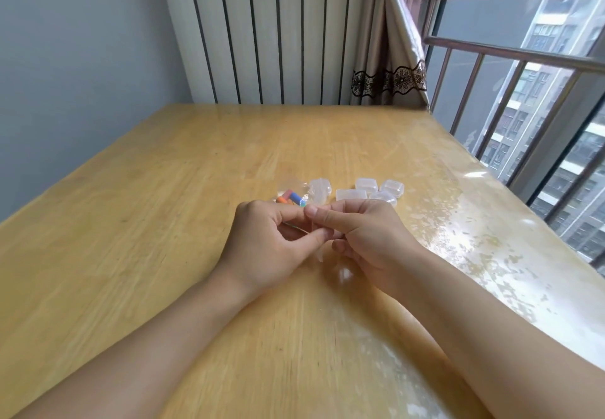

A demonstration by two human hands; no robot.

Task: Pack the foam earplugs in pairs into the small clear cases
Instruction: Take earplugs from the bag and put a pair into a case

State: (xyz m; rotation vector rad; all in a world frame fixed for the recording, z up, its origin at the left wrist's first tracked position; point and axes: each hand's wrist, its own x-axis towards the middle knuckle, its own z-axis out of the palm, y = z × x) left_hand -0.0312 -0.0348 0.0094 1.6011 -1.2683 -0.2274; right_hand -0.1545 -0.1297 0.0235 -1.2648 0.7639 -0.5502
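Observation:
My left hand (pixel 268 241) and my right hand (pixel 366 238) meet over the middle of the wooden table (pixel 163 222). Both pinch one small clear case (pixel 319 241) between their fingertips; it is blurred and mostly hidden by fingers. A green sliver, perhaps an earplug, shows by my left fingers. Just beyond the hands lie several coloured foam earplugs (pixel 289 197) in a crumpled clear bag. To the right of them stand several small clear cases (pixel 370 191), one (pixel 319 191) close beside the bag.
A clear film covers the table and glares along its right side (pixel 474 238). A white radiator (pixel 262 32) and a curtain (pixel 389 58) stand behind the far edge. Window bars (pixel 523 107) run along the right.

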